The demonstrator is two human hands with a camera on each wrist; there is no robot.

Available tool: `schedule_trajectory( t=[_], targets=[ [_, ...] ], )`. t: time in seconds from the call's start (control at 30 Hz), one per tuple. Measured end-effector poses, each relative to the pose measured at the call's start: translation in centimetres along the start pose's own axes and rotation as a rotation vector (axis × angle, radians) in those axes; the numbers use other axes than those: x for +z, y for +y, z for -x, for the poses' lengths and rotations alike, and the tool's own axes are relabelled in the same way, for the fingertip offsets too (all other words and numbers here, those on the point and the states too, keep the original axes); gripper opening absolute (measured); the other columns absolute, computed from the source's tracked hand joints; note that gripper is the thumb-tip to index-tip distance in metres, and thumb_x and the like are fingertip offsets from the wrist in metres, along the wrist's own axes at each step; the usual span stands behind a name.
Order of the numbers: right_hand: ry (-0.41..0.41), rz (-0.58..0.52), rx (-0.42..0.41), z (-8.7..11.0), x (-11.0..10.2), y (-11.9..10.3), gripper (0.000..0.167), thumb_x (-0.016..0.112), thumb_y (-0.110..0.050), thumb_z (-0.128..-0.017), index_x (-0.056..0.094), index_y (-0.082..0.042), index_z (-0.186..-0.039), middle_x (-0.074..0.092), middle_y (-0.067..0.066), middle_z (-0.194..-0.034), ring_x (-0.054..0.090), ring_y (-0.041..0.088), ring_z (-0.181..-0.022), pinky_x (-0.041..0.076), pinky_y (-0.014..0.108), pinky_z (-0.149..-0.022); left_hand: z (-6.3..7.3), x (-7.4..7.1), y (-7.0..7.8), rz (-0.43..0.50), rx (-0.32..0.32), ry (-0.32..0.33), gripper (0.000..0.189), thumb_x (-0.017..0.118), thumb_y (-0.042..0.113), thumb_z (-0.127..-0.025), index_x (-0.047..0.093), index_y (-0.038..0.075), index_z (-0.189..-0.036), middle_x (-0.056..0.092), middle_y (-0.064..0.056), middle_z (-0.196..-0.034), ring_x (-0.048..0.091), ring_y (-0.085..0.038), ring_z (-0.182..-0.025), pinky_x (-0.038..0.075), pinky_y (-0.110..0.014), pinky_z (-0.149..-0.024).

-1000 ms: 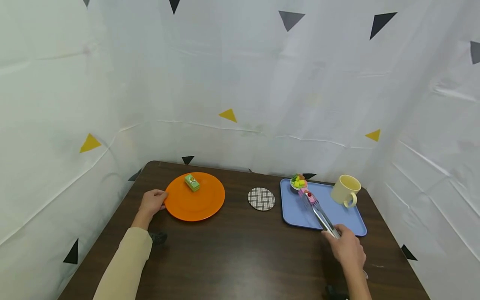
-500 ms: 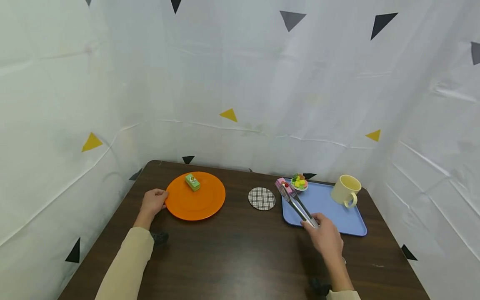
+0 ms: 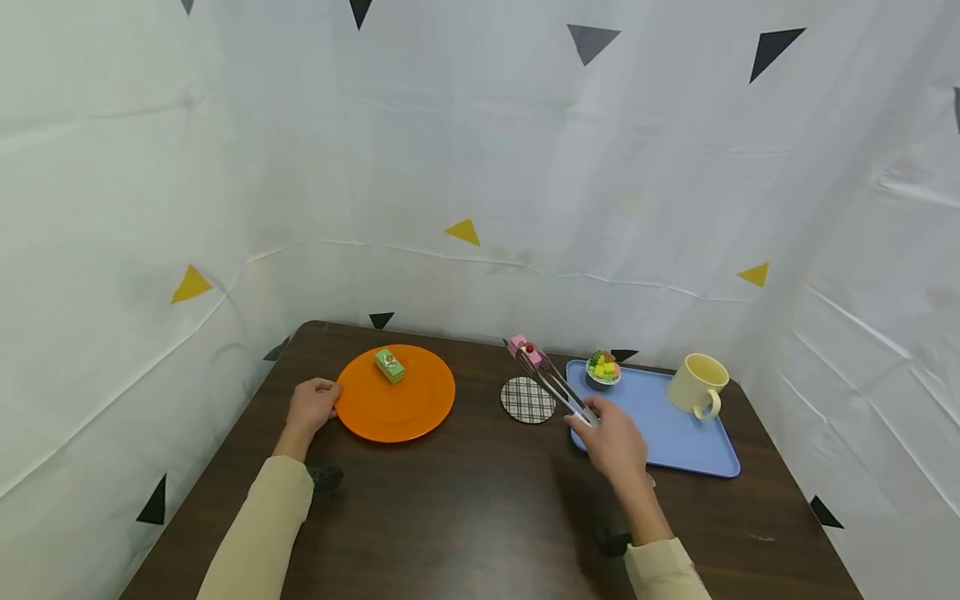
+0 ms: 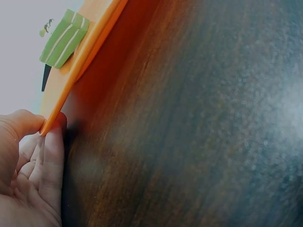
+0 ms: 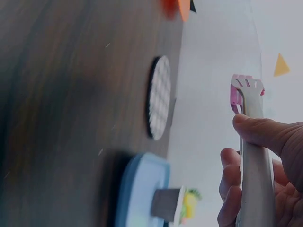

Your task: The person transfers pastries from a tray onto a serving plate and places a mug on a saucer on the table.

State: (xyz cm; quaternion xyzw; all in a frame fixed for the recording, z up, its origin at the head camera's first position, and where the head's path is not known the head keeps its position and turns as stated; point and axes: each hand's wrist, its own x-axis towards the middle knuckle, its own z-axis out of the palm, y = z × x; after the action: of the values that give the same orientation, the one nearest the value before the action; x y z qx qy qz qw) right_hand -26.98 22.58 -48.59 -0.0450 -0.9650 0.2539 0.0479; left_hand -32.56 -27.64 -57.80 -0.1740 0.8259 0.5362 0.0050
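Note:
My left hand point(image 3: 312, 406) pinches the left rim of an orange plate point(image 3: 397, 415) between thumb and fingers. A green layered toy cake slice point(image 3: 390, 366) sits toward the back of that plate. My right hand point(image 3: 613, 439) grips metal tongs point(image 3: 558, 385), fingers curled round them in the right wrist view. Between the tong tips is a pink toy cake slice point(image 3: 524, 349) with a red berry on top, held in the air above and behind a round plaid coaster point(image 3: 528, 401).
On the blue tray point(image 3: 675, 446) at the right stand a small cup of toy food point(image 3: 603, 369) and a yellow mug point(image 3: 698, 387). White sheeting hangs behind and beside the dark wooden table point(image 3: 450, 508).
My right hand has moved left with the tongs, carrying the pink cake slice from over the blue tray to above the coaster. The left hand stays on the plate's rim.

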Motion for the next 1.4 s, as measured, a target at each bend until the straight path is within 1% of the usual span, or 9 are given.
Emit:
schedule_trajectory(
  t=[0.13, 0.2, 0.3, 0.5, 0.63, 0.73, 0.93, 1.1, 1.4],
  targets=[
    [0.004, -0.007, -0.029, -0.5, 0.7, -1.4, 0.048, 0.076, -0.049, -0.097, 0.072, -0.019, -0.134, 0.076, 0.009, -0.132, 0.072, 0.035, -0.106, 0.055, 0.051, -0.072, 0.1, -0.1, 0.2, -0.004, 0.007, -0.001, 0.044, 0.055, 0.029, -0.111, 0.064, -0.006, -0.136, 0.067, -0.024, -0.129, 0.067, -0.013, -0.083, 0.059, -0.021, -0.072],
    [0.001, -0.021, -0.037, -0.6, 1.1, -2.0, 0.046, 0.077, -0.048, -0.096, 0.072, -0.019, -0.133, 0.076, 0.008, -0.131, 0.073, 0.036, -0.107, 0.055, 0.055, -0.075, 0.1, -0.1, 0.2, -0.001, 0.008, -0.005, 0.044, 0.055, 0.029, -0.111, 0.064, -0.006, -0.136, 0.067, -0.025, -0.13, 0.068, -0.014, -0.084, 0.059, -0.022, -0.073],
    [-0.005, -0.043, -0.044, -0.7, 1.8, -2.6, 0.043, 0.079, -0.046, -0.096, 0.073, -0.019, -0.13, 0.078, 0.007, -0.127, 0.072, 0.034, -0.104, 0.055, 0.056, -0.075, -0.1, -0.1, 0.1, -0.002, 0.008, -0.014, 0.044, 0.055, 0.03, -0.111, 0.064, -0.005, -0.137, 0.067, -0.025, -0.132, 0.068, -0.014, -0.085, 0.06, -0.022, -0.073],
    [-0.02, -0.043, -0.065, -1.0, 3.6, -3.9, 0.043, 0.081, -0.044, -0.095, 0.074, -0.018, -0.129, 0.078, 0.007, -0.12, 0.072, 0.032, -0.101, 0.054, 0.052, -0.073, -0.4, -0.2, -0.3, -0.007, 0.018, -0.025, 0.043, 0.055, 0.03, -0.112, 0.063, -0.004, -0.137, 0.065, -0.026, -0.135, 0.069, -0.015, -0.088, 0.06, -0.024, -0.075],
    [-0.028, -0.041, -0.081, -1.2, 4.9, -4.8, 0.042, 0.083, -0.043, -0.093, 0.075, -0.019, -0.127, 0.078, 0.006, -0.113, 0.068, 0.028, -0.091, 0.049, 0.043, -0.065, -0.5, -0.1, -0.4, 0.001, 0.01, -0.016, 0.042, 0.056, 0.029, -0.112, 0.064, -0.004, -0.136, 0.067, -0.024, -0.131, 0.069, -0.015, -0.086, 0.06, -0.023, -0.074],
    [-0.039, -0.032, -0.093, -1.4, 5.9, -5.4, 0.042, 0.084, -0.045, -0.092, 0.076, -0.02, -0.126, 0.078, 0.004, -0.11, 0.064, 0.025, -0.084, 0.045, 0.039, -0.063, -0.5, 0.0, -0.3, 0.005, -0.001, -0.004, 0.042, 0.056, 0.029, -0.111, 0.065, -0.004, -0.136, 0.069, -0.023, -0.128, 0.068, -0.014, -0.084, 0.059, -0.022, -0.072],
    [-0.067, -0.024, -0.114, -1.5, 7.5, -6.9, 0.039, 0.083, -0.046, -0.093, 0.075, -0.022, -0.123, 0.077, 0.002, -0.11, 0.066, 0.024, -0.085, 0.047, 0.043, -0.064, -0.5, 0.1, -0.2, 0.002, -0.001, 0.009, 0.042, 0.056, 0.03, -0.111, 0.065, -0.004, -0.134, 0.07, -0.022, -0.124, 0.068, -0.013, -0.081, 0.059, -0.022, -0.071],
    [-0.063, -0.015, -0.129, -1.5, 8.5, -8.1, 0.037, 0.085, -0.044, -0.092, 0.075, -0.023, -0.121, 0.078, 0.001, -0.108, 0.067, 0.024, -0.087, 0.049, 0.046, -0.067, -0.3, 0.1, -0.1, -0.001, 0.013, 0.005, 0.041, 0.057, 0.03, -0.111, 0.066, -0.003, -0.133, 0.07, -0.023, -0.127, 0.068, -0.015, -0.081, 0.058, -0.025, -0.072],
    [-0.04, 0.035, -0.181, -2.2, 10.4, -9.9, 0.036, 0.086, -0.044, -0.091, 0.076, -0.023, -0.118, 0.075, -0.001, -0.093, 0.064, 0.02, -0.075, 0.049, 0.042, -0.061, -0.4, -0.1, -0.5, -0.015, 0.028, 0.018, 0.04, 0.056, 0.03, -0.111, 0.066, -0.003, -0.132, 0.07, -0.023, -0.126, 0.068, -0.015, -0.081, 0.059, -0.025, -0.072]
  ],
)
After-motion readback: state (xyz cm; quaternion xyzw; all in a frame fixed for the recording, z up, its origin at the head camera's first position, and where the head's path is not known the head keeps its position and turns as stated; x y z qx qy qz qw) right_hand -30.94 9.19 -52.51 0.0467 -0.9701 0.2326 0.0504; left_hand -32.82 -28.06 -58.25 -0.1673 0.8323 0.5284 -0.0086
